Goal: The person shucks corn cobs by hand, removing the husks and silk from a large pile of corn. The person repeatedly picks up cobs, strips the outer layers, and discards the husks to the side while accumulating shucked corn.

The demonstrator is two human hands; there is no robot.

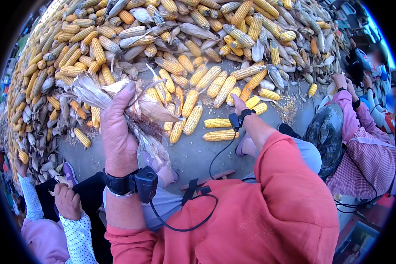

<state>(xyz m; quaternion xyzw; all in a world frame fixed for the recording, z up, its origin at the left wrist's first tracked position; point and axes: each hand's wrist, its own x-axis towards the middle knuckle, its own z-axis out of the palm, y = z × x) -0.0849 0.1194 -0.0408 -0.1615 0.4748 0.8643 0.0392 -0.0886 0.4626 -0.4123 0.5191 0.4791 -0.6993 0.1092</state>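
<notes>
My left hand [120, 132] is raised at left of centre, its fingers closed around a bunch of dry corn husks [155, 107] with brown silk. Husk leaves stick out on both sides of the fist. My right hand [239, 104] reaches down at right of centre, its fingers at the end of a husked yellow corn cob [233, 95]; whether they grip it cannot be told. Several bare cobs [193, 119] lie on the grey floor between the hands. Two more cobs [220, 135] lie side by side below the right wrist.
A large heap of corn cobs and husks [132, 33] curves across the top and left. Loose kernels [287, 110] are scattered on the floor. Co-workers sit close by, one with a hand [67, 201] at lower left, others with sleeves [345, 99] at right. Black cables [184, 230] run from my wrist devices.
</notes>
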